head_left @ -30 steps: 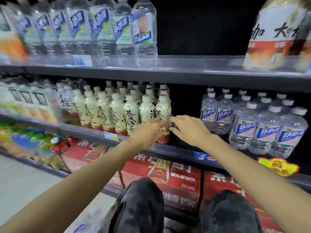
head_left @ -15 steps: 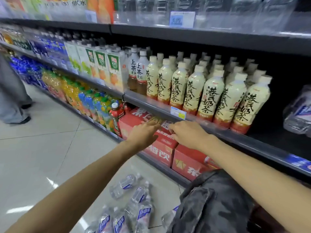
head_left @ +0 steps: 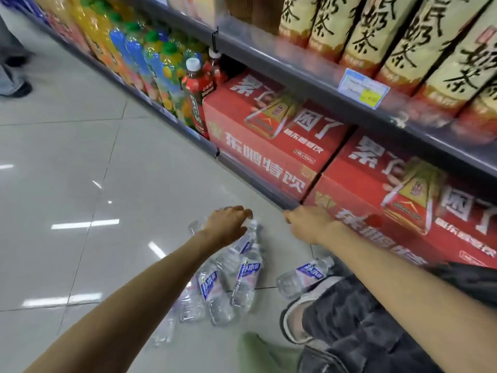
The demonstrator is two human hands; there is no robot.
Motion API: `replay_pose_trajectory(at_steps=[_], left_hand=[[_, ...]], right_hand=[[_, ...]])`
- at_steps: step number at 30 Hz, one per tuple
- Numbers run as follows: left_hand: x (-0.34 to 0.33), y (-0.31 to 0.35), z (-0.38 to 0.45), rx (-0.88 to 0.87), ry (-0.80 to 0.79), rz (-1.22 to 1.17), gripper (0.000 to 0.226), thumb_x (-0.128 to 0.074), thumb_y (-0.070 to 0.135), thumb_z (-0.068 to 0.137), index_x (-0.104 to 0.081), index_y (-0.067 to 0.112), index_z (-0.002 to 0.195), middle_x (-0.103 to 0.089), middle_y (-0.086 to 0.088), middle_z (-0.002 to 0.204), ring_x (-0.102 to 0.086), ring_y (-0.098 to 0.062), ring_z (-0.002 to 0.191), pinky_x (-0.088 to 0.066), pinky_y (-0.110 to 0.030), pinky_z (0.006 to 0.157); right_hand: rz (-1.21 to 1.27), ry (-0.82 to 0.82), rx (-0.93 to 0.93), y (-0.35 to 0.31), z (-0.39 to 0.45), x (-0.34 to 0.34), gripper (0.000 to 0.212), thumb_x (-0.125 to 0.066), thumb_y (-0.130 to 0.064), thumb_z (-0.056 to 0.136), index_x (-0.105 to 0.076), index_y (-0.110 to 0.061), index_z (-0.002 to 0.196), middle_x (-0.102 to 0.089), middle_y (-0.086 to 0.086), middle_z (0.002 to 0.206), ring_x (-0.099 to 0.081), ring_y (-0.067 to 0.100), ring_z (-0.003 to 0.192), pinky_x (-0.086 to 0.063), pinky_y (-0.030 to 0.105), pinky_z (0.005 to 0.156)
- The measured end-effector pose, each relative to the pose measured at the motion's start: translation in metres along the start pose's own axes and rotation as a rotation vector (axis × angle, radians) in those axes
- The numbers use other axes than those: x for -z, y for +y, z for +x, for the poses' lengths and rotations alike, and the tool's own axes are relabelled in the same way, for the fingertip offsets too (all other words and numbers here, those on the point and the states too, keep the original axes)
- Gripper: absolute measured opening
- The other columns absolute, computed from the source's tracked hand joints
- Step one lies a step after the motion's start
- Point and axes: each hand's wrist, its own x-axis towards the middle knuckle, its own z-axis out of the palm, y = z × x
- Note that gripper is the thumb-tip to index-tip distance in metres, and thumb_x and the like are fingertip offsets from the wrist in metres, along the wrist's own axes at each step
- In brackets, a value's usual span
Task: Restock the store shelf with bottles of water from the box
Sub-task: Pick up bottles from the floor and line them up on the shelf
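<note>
Several clear plastic water bottles with blue labels [head_left: 243,275] lie loose on the floor, unshelved. The left hand [head_left: 226,227], spread, reaches above them; the right hand [head_left: 309,224] hangs beside them, empty.

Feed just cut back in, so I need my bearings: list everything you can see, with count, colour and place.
water bottles: about six, clear with blue labels, lying on floor
red cartons: two, bottom shelf
milk tea bottles: a row, cream, upper shelf
soft drinks: many, orange, blue, green, bottom shelf left
red bottle: one, white cap, beside cartons
price tag: one, blue, shelf edge
bystander's shoe: top left
left hand: open, over bottles
right hand: open, near carton
</note>
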Motion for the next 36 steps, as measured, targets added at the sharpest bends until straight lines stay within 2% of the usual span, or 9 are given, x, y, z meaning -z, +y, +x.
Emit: replay_pose_trajectory(at_steps=[4, 8, 12, 16, 21, 25, 29, 33, 36], left_hand=[[-0.052, 0.005, 0.011, 0.05, -0.125, -0.063, 0.04, -0.056, 0.03, 0.093, -0.048, 0.026, 0.133, -0.054, 0.0, 0.134, -0.056, -0.024, 0.118, -0.048, -0.034, 0.082], [-0.094, 0.012, 0.021, 0.114, -0.212, -0.131, 0.044, -0.055, 0.031, 0.093, -0.045, 0.024, 0.135, -0.052, -0.003, 0.137, -0.056, -0.027, 0.118, -0.048, -0.035, 0.084], [-0.129, 0.016, 0.027, 0.211, -0.288, -0.195, 0.057, -0.057, 0.034, 0.092, -0.034, 0.021, 0.143, -0.049, -0.009, 0.137, -0.055, -0.033, 0.117, -0.049, -0.042, 0.086], [-0.159, 0.024, 0.028, 0.289, -0.344, -0.24, 0.075, -0.061, 0.039, 0.09, -0.023, 0.013, 0.149, -0.048, -0.018, 0.134, -0.056, -0.038, 0.114, -0.048, -0.043, 0.089], [-0.176, 0.031, 0.041, 0.281, -0.334, -0.215, 0.089, -0.064, 0.038, 0.088, -0.01, 0.008, 0.153, -0.032, -0.018, 0.149, -0.053, -0.041, 0.12, -0.048, -0.047, 0.092], [-0.196, 0.043, 0.034, 0.213, -0.364, -0.242, 0.108, -0.073, 0.03, 0.082, 0.004, 0.003, 0.152, -0.001, -0.013, 0.161, -0.032, -0.038, 0.14, -0.041, -0.046, 0.105], [-0.211, 0.046, 0.034, 0.229, -0.305, -0.298, 0.111, -0.073, 0.02, 0.079, 0.01, 0.014, 0.153, -0.017, -0.013, 0.158, -0.047, -0.039, 0.127, -0.044, -0.043, 0.097], [-0.21, 0.04, 0.051, 0.205, -0.27, -0.378, 0.117, -0.076, 0.019, 0.075, 0.01, 0.018, 0.154, -0.024, -0.015, 0.155, -0.03, -0.034, 0.141, -0.043, -0.043, 0.103], [-0.206, 0.04, 0.063, 0.223, -0.24, -0.4, 0.114, -0.075, 0.018, 0.076, 0.009, 0.016, 0.154, -0.022, -0.014, 0.155, -0.032, -0.035, 0.139, -0.046, -0.045, 0.098]], right_hand=[[0.083, -0.147, -0.042, 0.009, 0.013, -0.049, 0.027, -0.04, -0.008, 0.094, -0.049, -0.013, 0.118, -0.06, 0.015, 0.119, -0.059, 0.033, 0.097, -0.043, 0.037, 0.075], [0.136, -0.254, -0.106, 0.018, 0.023, -0.09, 0.035, -0.041, -0.009, 0.094, -0.047, -0.015, 0.127, -0.056, 0.014, 0.129, -0.057, 0.035, 0.114, -0.043, 0.036, 0.08], [0.213, -0.319, -0.187, 0.028, 0.03, -0.121, 0.037, -0.042, -0.01, 0.096, -0.043, -0.013, 0.132, -0.055, 0.016, 0.129, -0.056, 0.035, 0.116, -0.043, 0.037, 0.079], [0.282, -0.404, -0.276, 0.037, 0.028, -0.15, 0.046, -0.044, -0.013, 0.096, -0.033, -0.012, 0.14, -0.045, 0.017, 0.137, -0.049, 0.037, 0.123, -0.044, 0.04, 0.092], [0.386, -0.494, -0.296, 0.041, 0.032, -0.179, 0.056, -0.053, -0.019, 0.095, -0.026, -0.015, 0.143, -0.039, 0.017, 0.141, -0.045, 0.038, 0.127, -0.043, 0.045, 0.102], [0.497, -0.524, -0.293, 0.036, 0.046, -0.195, 0.06, -0.049, -0.016, 0.094, -0.022, -0.019, 0.147, -0.032, 0.013, 0.147, -0.038, 0.035, 0.133, -0.036, 0.047, 0.108], [0.622, -0.487, -0.363, 0.031, 0.05, -0.209, 0.062, -0.053, -0.013, 0.092, -0.024, -0.017, 0.147, -0.024, 0.01, 0.149, -0.034, 0.032, 0.134, -0.037, 0.044, 0.108], [0.587, -0.257, -0.273, 0.025, 0.051, -0.208, 0.056, -0.057, -0.011, 0.089, -0.038, -0.016, 0.142, -0.031, 0.003, 0.148, -0.039, 0.027, 0.132, -0.034, 0.036, 0.108], [0.622, -0.146, -0.181, 0.019, 0.058, -0.201, 0.051, -0.055, -0.011, 0.092, -0.042, -0.018, 0.141, -0.036, -0.002, 0.148, -0.042, 0.028, 0.129, -0.033, 0.033, 0.106]])
